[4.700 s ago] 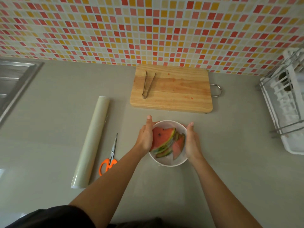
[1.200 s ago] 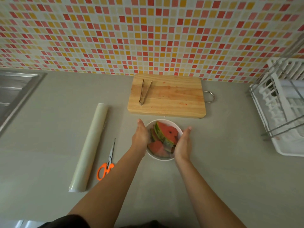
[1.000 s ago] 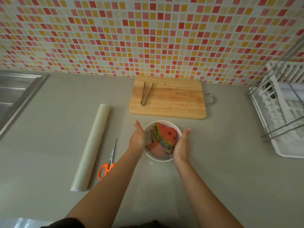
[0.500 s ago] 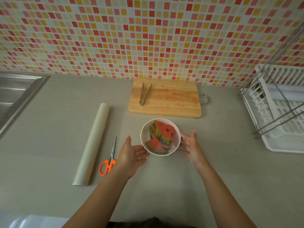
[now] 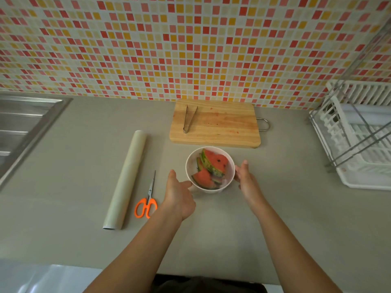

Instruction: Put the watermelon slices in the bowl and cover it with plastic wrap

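The watermelon slices (image 5: 212, 169) already lie in the white bowl (image 5: 189, 166), which stands on the grey counter (image 5: 275, 208) just in front of the wooden cutting board (image 5: 222, 127); so the first half of the task looks done, and the covering is the step in hand. Whether film is already stretched over the rim I cannot tell: there is a faint pale sheen inside the bowl's near right side, but no clear edge of wrap shows.

The left hand (image 5: 179, 195) sits at the bowl's near left side, fingers loosely spread, a fingertip touching or just beside the rim; the right hand (image 5: 245, 178) flanks the right side, fingers together and nearly straight, close against the wall; neither pinches anything that I can make out.

The plastic wrap roll (image 5: 125, 179) lies well to the left of the bowl, its long axis running from the near edge away toward the tiled wall, leaning slightly right at the far end; its open core end faces the person. Orange-handled scissors (image 5: 148, 197) lie just beside it, blades pointing away along much the same line; metal tongs (image 5: 189, 119) rest on the board.

If the bowl is bare, the next move calls for the left hand to fetch the roll, draw out a sheet wider than the rim, and cut it; if film is on, pressing it down around the wall.
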`<state>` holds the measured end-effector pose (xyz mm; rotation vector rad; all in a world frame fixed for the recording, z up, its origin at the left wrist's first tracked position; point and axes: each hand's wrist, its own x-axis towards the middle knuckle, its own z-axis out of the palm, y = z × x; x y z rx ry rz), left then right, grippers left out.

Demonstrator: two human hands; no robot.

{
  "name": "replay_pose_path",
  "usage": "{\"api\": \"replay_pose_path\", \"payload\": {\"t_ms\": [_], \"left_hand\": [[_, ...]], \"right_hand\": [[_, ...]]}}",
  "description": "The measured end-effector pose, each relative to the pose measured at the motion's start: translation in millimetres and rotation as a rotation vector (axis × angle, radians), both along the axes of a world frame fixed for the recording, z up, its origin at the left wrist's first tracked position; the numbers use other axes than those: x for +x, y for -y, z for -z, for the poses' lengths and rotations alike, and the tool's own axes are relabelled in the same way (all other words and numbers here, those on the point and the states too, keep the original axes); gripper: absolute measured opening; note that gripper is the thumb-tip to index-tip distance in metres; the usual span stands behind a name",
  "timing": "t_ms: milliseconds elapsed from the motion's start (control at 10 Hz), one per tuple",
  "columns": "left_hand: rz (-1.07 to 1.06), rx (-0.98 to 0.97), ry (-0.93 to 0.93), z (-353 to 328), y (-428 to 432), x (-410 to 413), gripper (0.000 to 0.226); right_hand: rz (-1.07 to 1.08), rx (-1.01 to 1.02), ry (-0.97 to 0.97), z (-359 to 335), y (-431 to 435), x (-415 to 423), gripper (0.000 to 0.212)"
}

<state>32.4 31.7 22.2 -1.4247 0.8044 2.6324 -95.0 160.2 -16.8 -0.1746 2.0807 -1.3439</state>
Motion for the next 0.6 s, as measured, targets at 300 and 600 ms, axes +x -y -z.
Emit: {"api": "replay_pose_path", "payload": {"t_ms": [300, 600], "left_hand": [[-0.031, -0.466, 0.077, 15, 16, 0, 0.063], [0.345, -0.71, -0.008, 23, 34, -16, 0.071]], "right_hand": [[0.238, -0.171, 0.049, 18, -6, 23, 0.046], [-0.242, -0.069, -0.41, 24, -15, 17, 0.098]]}}
